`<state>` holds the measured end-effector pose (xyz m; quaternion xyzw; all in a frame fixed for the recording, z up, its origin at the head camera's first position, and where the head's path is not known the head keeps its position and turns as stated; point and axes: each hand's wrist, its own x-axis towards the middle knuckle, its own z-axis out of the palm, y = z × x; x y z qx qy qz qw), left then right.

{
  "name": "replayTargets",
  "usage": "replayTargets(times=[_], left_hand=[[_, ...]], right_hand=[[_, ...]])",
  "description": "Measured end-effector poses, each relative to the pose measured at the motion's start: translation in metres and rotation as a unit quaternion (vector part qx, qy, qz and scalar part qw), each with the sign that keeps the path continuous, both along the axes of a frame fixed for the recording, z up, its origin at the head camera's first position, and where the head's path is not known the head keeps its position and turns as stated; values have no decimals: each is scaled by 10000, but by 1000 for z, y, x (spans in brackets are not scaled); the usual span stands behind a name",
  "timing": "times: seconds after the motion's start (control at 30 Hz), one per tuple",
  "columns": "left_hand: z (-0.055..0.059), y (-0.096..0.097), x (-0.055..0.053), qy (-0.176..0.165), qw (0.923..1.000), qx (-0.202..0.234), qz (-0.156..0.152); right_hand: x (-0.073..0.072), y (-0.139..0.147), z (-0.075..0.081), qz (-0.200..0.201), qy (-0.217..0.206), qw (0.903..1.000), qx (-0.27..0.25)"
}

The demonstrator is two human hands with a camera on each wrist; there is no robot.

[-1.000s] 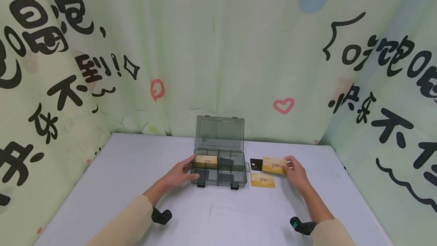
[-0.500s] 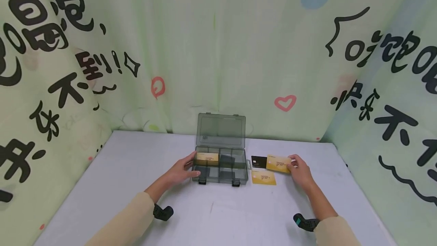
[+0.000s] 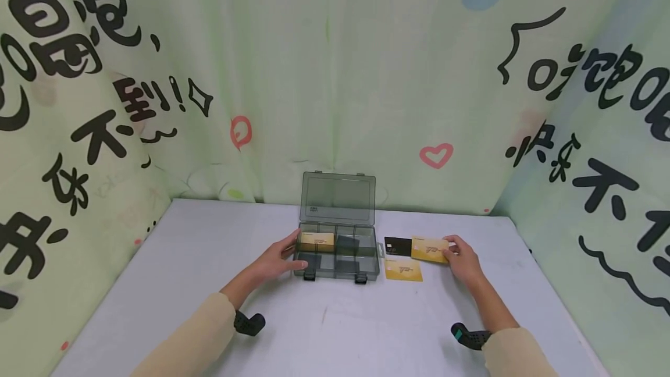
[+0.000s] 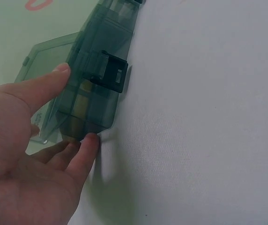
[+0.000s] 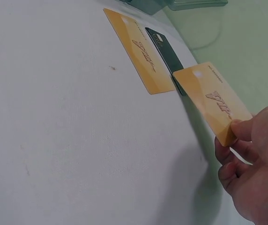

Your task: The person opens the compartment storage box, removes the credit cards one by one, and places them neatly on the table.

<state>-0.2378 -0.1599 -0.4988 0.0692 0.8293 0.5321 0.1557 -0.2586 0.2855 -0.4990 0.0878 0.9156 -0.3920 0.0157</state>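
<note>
My right hand pinches a yellow VIP card at its right end, thumb on top. The held card is tilted and overlaps one end of a black card on the table. A second yellow VIP card lies flat in front of the black one. To the left stands a smoky clear compartment box, its lid raised at the back. My left hand holds the box's left side, thumb over the rim and fingertips at the lower wall. A yellow stack sits in its back left compartment.
Dark pieces lie in other compartments of the box. Two black latches hang from the box's front. A white table carries everything, and a pale green printed curtain encloses its back and sides.
My right hand has drawn the pinched yellow card slightly to the right, so more of the black card shows. The left hand stays on the box. The head view has tilted slightly.
</note>
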Motion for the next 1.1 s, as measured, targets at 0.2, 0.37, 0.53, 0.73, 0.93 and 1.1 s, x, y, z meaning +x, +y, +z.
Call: replayTargets(times=[0.2,0.37,0.53,0.73,0.93,1.1], left_hand=[[0,0,0,-15,10000,37,-9],[2,0,0,-53,10000,21,-7],[1,0,0,-93,9999,38,-22],[-1,0,-2,-139,9999,10,-22],[0,1,-3,-88,10000,10,9],[1,1,-1,-131,9999,61,19]], right_hand=[[-2,7,-3,-73,-18,9999,108],[-3,13,-5,-181,63,9995,234],[-4,17,-6,-273,75,9990,348],[-2,17,1,-178,17,9989,422],[-6,17,-1,-143,-96,9987,482],[-7,17,-2,-80,33,9976,693]])
